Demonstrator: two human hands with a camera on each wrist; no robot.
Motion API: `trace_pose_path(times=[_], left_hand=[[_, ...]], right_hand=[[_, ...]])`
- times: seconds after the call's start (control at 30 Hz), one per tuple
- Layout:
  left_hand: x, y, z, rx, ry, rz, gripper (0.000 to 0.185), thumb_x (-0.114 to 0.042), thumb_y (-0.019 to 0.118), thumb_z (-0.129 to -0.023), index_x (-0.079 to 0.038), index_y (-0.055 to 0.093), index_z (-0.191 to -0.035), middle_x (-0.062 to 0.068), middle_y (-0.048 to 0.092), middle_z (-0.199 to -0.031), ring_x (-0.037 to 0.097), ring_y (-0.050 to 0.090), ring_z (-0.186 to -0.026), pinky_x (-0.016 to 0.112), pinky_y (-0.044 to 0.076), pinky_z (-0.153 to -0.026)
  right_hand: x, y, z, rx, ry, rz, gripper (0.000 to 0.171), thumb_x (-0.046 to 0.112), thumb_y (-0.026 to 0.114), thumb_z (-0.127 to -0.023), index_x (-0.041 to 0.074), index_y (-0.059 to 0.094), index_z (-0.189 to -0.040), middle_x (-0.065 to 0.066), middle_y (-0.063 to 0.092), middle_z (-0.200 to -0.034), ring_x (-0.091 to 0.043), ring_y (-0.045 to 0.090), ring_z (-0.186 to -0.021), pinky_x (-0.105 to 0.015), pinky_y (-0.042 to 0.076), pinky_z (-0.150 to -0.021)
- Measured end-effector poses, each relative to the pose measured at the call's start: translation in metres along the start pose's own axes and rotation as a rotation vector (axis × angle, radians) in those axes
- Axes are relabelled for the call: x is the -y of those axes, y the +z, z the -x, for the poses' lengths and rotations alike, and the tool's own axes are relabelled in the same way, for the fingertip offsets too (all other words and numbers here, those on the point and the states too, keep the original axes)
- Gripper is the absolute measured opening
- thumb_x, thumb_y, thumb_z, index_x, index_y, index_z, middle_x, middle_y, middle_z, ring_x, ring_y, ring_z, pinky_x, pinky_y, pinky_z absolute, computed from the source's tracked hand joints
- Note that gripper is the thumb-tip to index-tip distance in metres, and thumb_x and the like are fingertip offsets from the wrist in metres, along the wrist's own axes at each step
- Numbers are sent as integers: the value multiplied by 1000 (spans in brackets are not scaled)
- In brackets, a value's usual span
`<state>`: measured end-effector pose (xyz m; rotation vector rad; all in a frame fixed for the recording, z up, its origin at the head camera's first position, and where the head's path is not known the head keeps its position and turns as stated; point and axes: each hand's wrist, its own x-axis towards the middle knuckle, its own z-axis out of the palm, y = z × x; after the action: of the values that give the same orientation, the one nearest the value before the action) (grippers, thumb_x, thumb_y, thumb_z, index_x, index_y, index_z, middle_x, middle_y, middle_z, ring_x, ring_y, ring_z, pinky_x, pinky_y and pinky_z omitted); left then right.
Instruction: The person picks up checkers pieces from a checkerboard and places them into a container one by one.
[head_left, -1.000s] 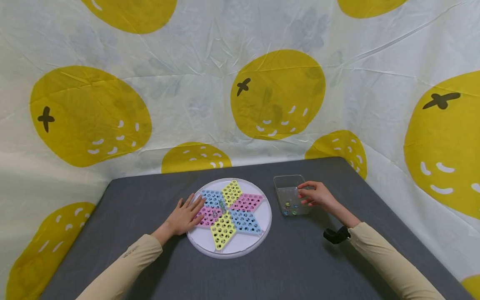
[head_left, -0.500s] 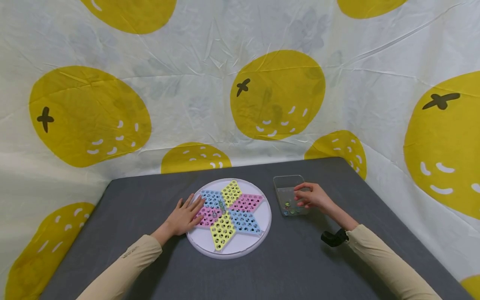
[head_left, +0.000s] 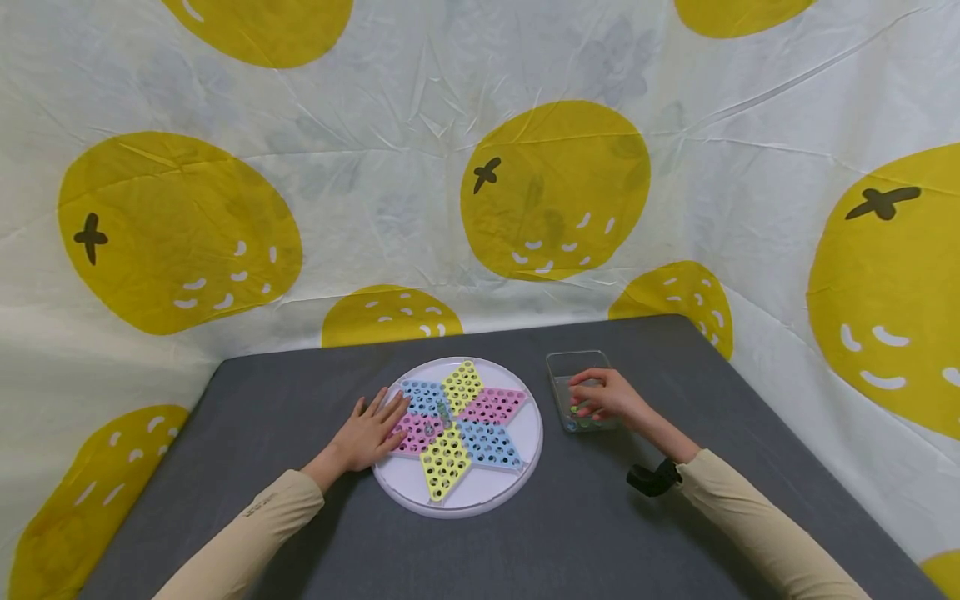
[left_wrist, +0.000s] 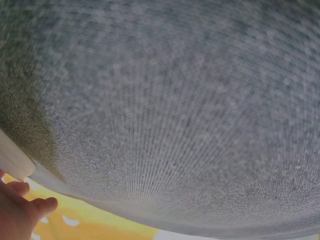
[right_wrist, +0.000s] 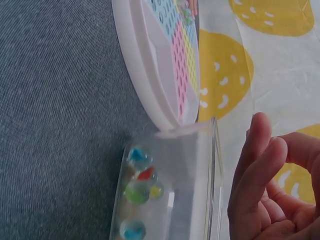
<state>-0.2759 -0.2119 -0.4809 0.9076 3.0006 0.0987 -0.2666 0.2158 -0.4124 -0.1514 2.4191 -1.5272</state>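
Observation:
A round white Chinese checkers board (head_left: 491, 492) with a pink, blue and yellow star of holes lies on the table. My left hand (head_left: 367, 435) rests flat on its left side, fingers spread; part of it shows in the left wrist view. A few glass marbles (head_left: 442, 410) sit near the star's middle. My right hand (head_left: 611, 396) hovers over a clear plastic box (head_left: 558, 392), fingers bent, and no marble shows between the fingertips. Several coloured marbles (right_wrist: 137, 192) lie in the box at its near end, seen through its wall in the right wrist view.
A dark grey cloth covers the table (head_left: 540, 542). White fabric with yellow fruit prints (head_left: 555, 192) hangs behind and at both sides. A black wrist camera (head_left: 654, 477) sits on my right wrist.
My right hand has moved left and slightly toward me over the box, toward the marbles' end. My left hand, the board and the box have stayed in place.

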Motion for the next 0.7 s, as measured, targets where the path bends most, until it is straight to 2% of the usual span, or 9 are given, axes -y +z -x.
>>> trace_pose_path(times=[0.3,0.5,0.7], left_hand=[[0,0,0,-6,7,-6,61,-46,35,-92,-15,22,-143,8,21,-149,35,12,-137,62,13,-103],[0,0,0,-6,7,-8,61,-46,35,-92,-14,22,-142,8,21,-149,36,12,-137,62,14,-103],[1,1,0,-3,2,5,61,-46,34,-92,-15,21,-143,7,20,-149,36,11,-137,62,13,-103]], right_hand=[[9,14,-3,0,22,-2,38,20,56,-87,-5,52,-116,-14,68,-83,-15,65,-61,-32,51,-55],[14,22,-5,12,17,-27,36,21,58,-86,-3,53,-113,-21,65,-89,-23,66,-66,-31,51,-54],[19,30,-8,12,21,-21,34,20,57,-86,-2,54,-113,-20,66,-88,-25,66,-66,-31,50,-52]])
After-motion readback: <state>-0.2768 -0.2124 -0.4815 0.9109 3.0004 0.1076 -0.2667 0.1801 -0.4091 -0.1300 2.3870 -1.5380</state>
